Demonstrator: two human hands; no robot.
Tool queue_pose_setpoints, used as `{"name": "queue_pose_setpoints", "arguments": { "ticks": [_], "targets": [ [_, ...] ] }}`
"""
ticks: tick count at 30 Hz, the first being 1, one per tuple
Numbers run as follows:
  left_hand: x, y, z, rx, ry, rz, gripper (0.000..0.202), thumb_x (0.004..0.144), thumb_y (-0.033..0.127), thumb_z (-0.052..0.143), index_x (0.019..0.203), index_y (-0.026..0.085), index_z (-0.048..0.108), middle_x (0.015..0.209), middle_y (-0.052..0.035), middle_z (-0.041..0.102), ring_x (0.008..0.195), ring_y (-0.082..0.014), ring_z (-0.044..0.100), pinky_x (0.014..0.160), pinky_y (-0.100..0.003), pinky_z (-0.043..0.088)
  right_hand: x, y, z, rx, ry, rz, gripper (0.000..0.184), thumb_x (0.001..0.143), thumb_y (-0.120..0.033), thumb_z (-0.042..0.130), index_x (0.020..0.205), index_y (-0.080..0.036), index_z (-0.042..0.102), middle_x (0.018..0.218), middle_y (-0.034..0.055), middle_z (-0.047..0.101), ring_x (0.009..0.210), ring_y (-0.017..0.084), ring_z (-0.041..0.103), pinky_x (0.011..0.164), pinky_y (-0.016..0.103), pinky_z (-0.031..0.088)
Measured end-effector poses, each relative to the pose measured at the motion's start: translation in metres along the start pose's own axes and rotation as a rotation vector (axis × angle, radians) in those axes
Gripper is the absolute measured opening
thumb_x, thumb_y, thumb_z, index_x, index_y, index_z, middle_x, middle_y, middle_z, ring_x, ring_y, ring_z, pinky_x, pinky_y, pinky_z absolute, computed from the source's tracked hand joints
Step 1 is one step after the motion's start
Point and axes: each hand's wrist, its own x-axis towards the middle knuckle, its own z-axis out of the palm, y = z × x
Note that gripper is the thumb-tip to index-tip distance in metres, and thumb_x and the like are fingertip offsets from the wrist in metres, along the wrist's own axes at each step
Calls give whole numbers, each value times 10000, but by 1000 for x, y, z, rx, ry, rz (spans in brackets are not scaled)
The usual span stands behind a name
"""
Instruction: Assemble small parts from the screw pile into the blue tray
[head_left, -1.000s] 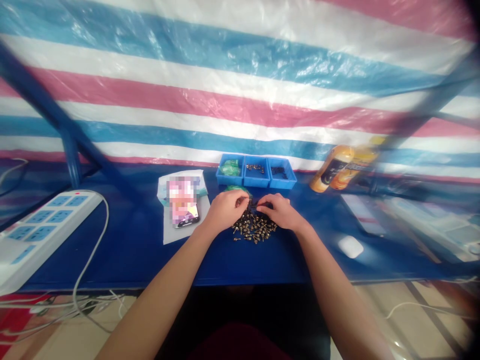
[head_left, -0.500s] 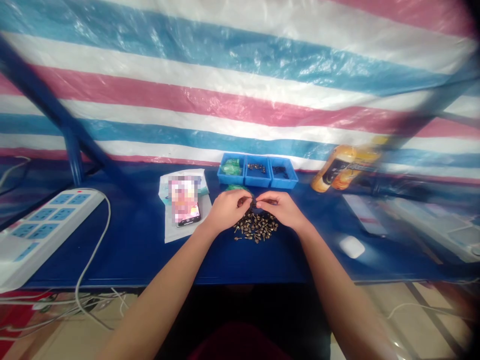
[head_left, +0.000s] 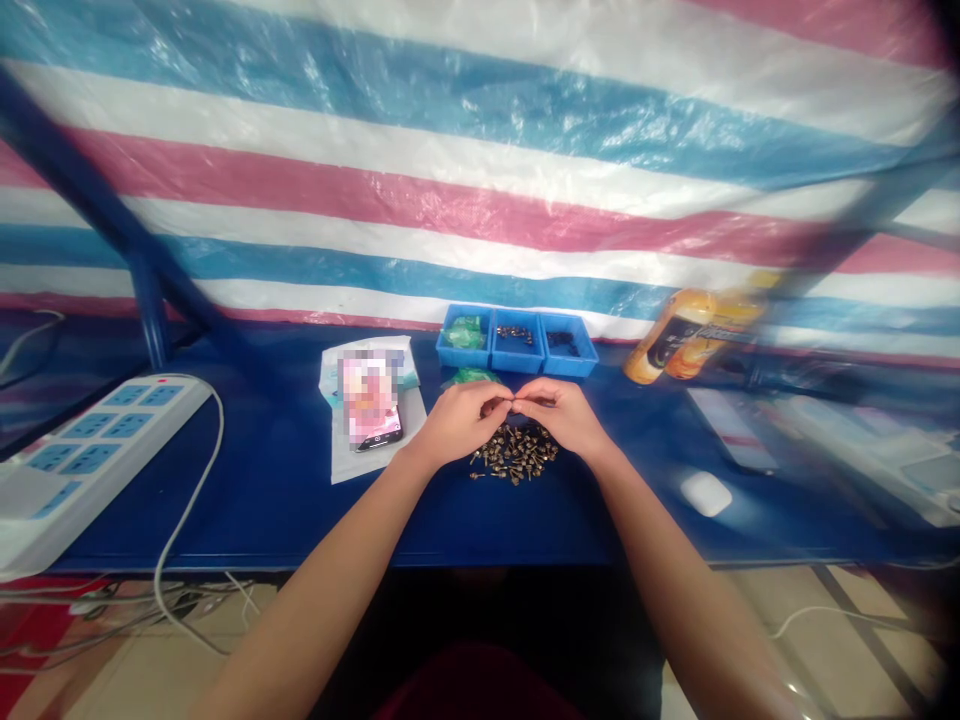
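Observation:
My left hand (head_left: 466, 418) and my right hand (head_left: 564, 412) meet fingertip to fingertip above a heap of small brass-coloured, screw-like parts (head_left: 516, 455) on the blue table (head_left: 450, 530). Both hands are closed in a pinch; whatever sits between the fingertips is too small and too covered to name. Behind the hands stand three blue bins side by side. A green plastic bag lies in the left bin (head_left: 463, 357), small metal parts in the middle bin (head_left: 517, 360), and dark small parts in the right bin (head_left: 571, 364). More green plastic (head_left: 474, 376) shows just behind my left hand.
On the left are a phone (head_left: 379, 425) on white packaging (head_left: 352, 462) and a white power strip (head_left: 97, 440) with its cable. To the right lie two orange drink bottles (head_left: 671, 335), a white earbud-style case (head_left: 706, 493) and a flat pale device (head_left: 731, 430). A striped sheet (head_left: 480, 180) hangs behind.
My fingertips have come together, closing the small gap between the hands. The dark bit seen between them before is now covered. The heap and bins look unchanged.

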Motion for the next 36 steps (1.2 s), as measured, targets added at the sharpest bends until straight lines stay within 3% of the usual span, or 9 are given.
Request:
{"name": "queue_pose_setpoints", "arguments": {
  "ticks": [7,13,22,28,36],
  "targets": [
    [-1,-2,3,-29,-14,-11,159,898,258,554,933,239,708,845,-7,712,705,-142,614,670,-258,456,-1,-6,2,96,10,73,341,695,-465,825,803,-169,696,704,25,710,672,160,651,699,323,522],
    [1,-5,4,-64,-45,-26,146,899,323,605,924,245,725,820,11,724,690,-139,623,663,-256,446,-3,-11,4,-12,11,77,330,738,-488,783,740,-173,682,693,20,684,671,155,615,661,298,488],
    [1,-3,4,-196,12,-55,104,861,294,652,861,206,709,794,7,719,657,-121,620,654,-238,480,-3,-11,2,7,-75,72,286,825,-462,701,855,-180,667,791,22,687,746,161,640,749,312,505],
    [1,2,2,-274,45,-77,86,835,270,661,827,193,698,751,4,698,638,-115,611,628,-228,492,-2,-6,1,68,-111,33,332,860,-409,661,1128,-214,656,916,38,725,809,174,668,839,363,534],
    [2,1,3,-321,88,-109,95,821,243,647,862,183,708,805,-12,715,660,-114,621,638,-229,510,-3,-10,3,79,-96,38,351,805,-432,724,1060,-190,726,973,57,742,771,163,645,792,355,540]
  ]
}}
